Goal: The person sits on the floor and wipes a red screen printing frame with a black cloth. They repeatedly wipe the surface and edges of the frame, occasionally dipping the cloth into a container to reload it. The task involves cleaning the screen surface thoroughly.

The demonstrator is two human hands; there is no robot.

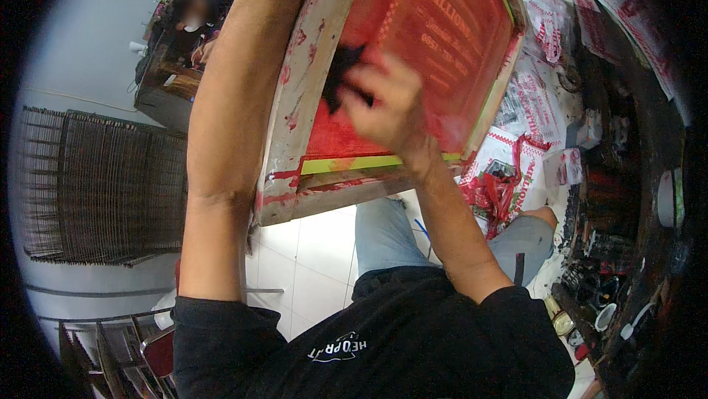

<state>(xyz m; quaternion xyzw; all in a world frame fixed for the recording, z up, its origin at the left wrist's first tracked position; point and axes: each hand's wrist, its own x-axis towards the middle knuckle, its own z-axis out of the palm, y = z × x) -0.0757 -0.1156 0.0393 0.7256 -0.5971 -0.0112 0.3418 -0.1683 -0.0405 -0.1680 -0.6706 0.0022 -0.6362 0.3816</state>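
A wooden screen-printing frame (284, 130) is tilted up in front of me, smeared with red along its wood. Red mesh (457, 37) with pale lettering and a checkered band fills it, and yellow-green tape (354, 164) runs along the mesh edges. My right hand (387, 100), blurred by motion, is closed on a black cloth (339, 74) against the lower left part of the mesh. My left forearm (232, 89) reaches up along the frame's left side. The left hand itself lies beyond the top edge of the picture.
A dark wire rack (110, 185) stands by the left wall. Another person (203, 19) is at a cluttered bench at upper left. Printed plastic bags (509, 178) lie on the floor to the right, beside a dark shelf (619, 178) crowded with items.
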